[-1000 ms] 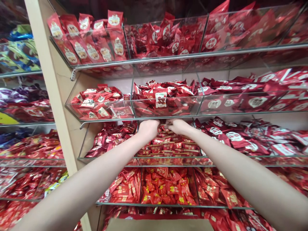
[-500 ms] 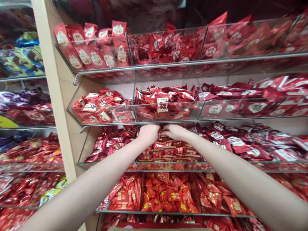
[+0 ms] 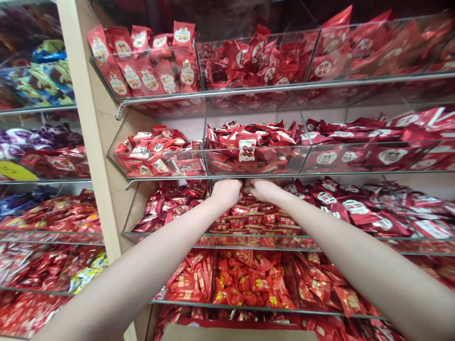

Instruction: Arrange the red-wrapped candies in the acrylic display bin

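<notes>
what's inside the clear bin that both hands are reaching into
The middle bin holds small red packets stacked in rows. The left hand and right hand rest on the top of the pile. Their fingertips and the bin's back are hidden under the shelf above.

Clear shelves (image 3: 249, 174) were seen stacked in tiers, split by dividers into bins. Red snack packets (image 3: 256, 220) were heaped in every bin, and rows were laid neatly in the middle one. Purple and blue packets (image 3: 42, 80) were piled on the shelves at left.
</notes>
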The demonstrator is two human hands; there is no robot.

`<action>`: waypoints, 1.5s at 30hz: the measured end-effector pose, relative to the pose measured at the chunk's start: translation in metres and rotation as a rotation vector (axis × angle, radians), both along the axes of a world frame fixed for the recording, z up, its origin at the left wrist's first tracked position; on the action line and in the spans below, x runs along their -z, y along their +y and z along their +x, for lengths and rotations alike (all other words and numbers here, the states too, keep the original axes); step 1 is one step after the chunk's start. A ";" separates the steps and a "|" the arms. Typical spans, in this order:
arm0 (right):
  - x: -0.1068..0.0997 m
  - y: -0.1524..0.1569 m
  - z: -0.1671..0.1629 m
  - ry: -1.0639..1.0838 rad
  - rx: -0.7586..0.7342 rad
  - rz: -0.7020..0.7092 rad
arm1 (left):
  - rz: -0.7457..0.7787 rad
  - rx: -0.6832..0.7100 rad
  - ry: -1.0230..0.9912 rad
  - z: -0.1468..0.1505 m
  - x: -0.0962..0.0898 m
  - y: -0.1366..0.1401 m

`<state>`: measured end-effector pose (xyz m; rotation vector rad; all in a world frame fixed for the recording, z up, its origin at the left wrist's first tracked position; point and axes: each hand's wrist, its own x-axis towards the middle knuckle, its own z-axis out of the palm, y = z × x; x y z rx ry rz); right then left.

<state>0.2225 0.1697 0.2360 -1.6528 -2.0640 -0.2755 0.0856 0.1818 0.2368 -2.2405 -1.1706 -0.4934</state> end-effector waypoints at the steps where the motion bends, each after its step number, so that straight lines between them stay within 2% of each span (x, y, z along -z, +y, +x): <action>1: 0.000 0.000 0.000 -0.002 -0.010 0.000 | -0.001 0.003 0.002 0.000 0.000 0.000; 9: 0.006 -0.006 0.007 -0.015 -0.028 0.074 | -0.005 0.021 0.015 -0.001 -0.002 -0.002; 22: 0.008 0.001 0.007 -0.026 -0.017 0.091 | 0.010 0.052 -0.020 0.004 0.002 0.003; 29: 0.009 0.000 0.017 -0.009 -0.105 0.074 | -0.029 0.003 -0.097 0.012 0.004 0.008; 39: 0.007 -0.011 0.026 0.000 -0.003 0.070 | -0.107 -0.004 -0.140 0.015 0.001 0.008; 45: 0.011 -0.005 0.034 0.074 0.029 0.095 | -0.130 0.080 -0.071 0.012 -0.003 0.014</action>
